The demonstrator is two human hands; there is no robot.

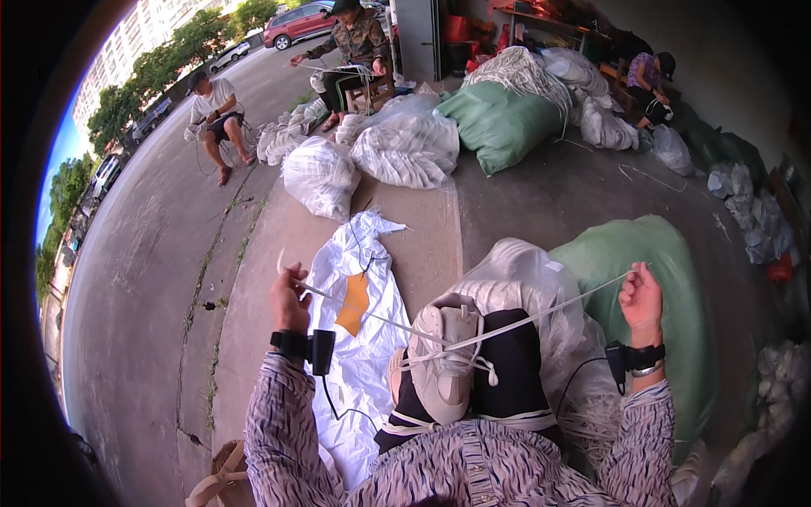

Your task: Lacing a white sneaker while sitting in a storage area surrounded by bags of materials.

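A beige sneaker [445,393] rests on my lap over dark trousers [512,369]. A long white shoelace [515,324] stretches from it to both sides, its two strands meeting in a low V over the shoe. Out to the left, my left hand [291,297] is closed on one strand, whose loose tip sticks up past the fingers. My right hand [640,297] pinches the other strand near its end, raised at the right. A small bow or knot of lace [487,369] shows at the sneaker's right side. More white laces [414,425] lie across my lap.
A white sheet [355,397] with an orange patch [354,304] lies to my left. At my right stand a clear bag of white laces [524,275] and a green sack [667,313]. More bags [405,148] fill the far side, where other people sit. Black cables hang from my wrist devices.
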